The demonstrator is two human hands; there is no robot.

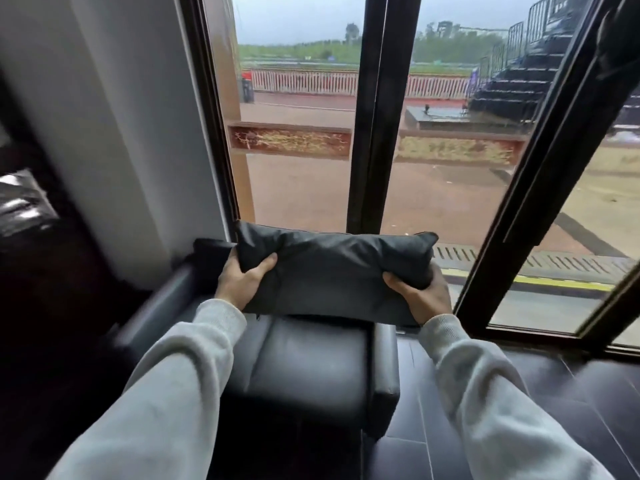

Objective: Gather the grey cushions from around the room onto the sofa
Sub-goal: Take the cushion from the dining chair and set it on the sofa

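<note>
A dark grey cushion [329,268] is held out in front of me, lengthwise and roughly level, above the back of a dark leather armchair [304,368]. My left hand [242,278] grips its left end with the thumb on top. My right hand [419,292] grips its right end the same way. Both arms wear light grey sleeves. The cushion's lower edge hides the top of the chair's backrest.
Tall dark-framed windows [370,133] stand right behind the chair. A white wall [114,133] rises at the left. Dark floor tiles [571,410] lie to the right of the chair. A blurred dark object [20,202] sits at the far left.
</note>
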